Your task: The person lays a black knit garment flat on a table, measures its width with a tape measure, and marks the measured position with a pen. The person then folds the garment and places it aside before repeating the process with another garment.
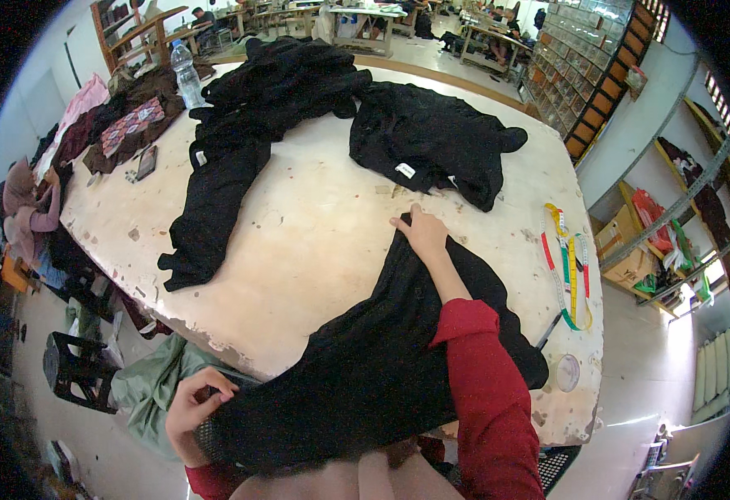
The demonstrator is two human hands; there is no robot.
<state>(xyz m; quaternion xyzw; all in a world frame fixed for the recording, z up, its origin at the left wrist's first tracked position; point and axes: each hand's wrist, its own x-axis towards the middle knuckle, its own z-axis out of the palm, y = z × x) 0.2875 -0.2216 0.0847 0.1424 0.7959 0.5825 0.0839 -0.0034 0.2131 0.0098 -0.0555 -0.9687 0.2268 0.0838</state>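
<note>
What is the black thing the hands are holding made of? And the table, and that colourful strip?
Black garment: soft, matte knit-looking cloth; it folds and drapes.
Table: probably painted wood, its pale coat worn and chipped at the edges.
Measuring tape: looks like flexible plastic or coated fabric, lying in loose loops.
</note>
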